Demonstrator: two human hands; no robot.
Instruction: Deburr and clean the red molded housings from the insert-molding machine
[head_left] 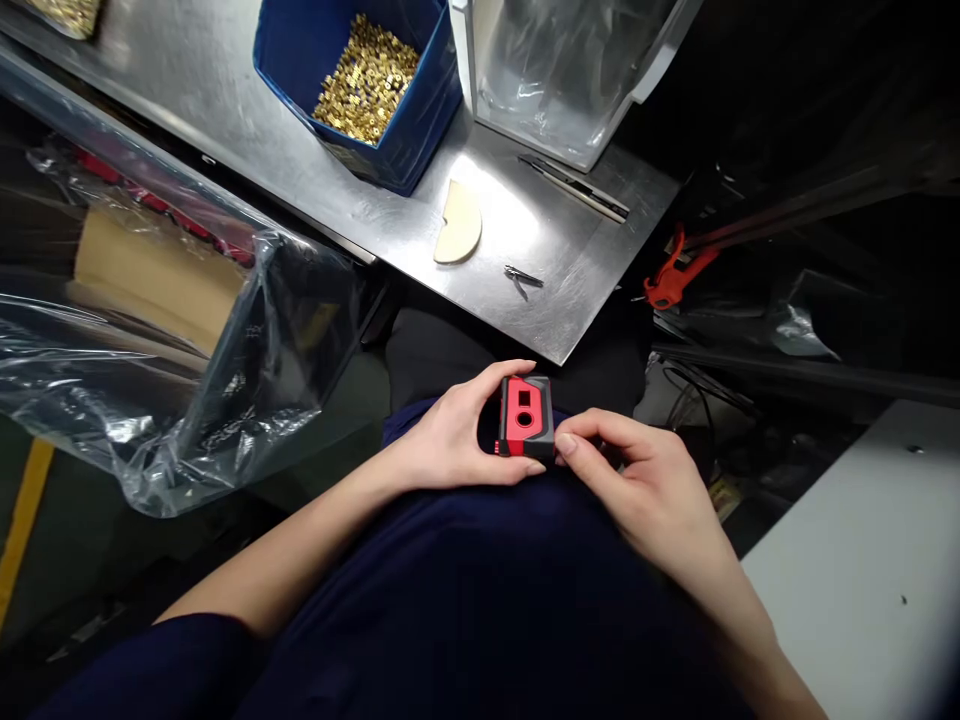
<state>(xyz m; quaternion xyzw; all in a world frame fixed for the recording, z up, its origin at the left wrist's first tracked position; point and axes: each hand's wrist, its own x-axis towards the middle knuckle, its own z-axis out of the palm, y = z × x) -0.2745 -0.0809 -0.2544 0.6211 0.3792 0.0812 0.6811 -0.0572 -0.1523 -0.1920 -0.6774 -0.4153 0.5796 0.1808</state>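
A small red and grey plastic housing [526,417] with two cut-outs in its red face sits over my lap, just below the metal table's edge. My left hand [457,435] grips it, thumb underneath and fingers curled over the top. My right hand [645,485] comes in from the right with its fingers pinched together against the housing's right lower corner; whether anything small is in that pinch is hidden.
A steel table [247,140] carries a blue bin [420,120] of small brass parts [366,80], a clear plastic container [562,70], a beige half-disc [457,225], tweezers [523,279] and a thin metal tool [577,187]. Plastic-wrapped cardboard [157,330] stands left; a white surface [862,560] lies right.
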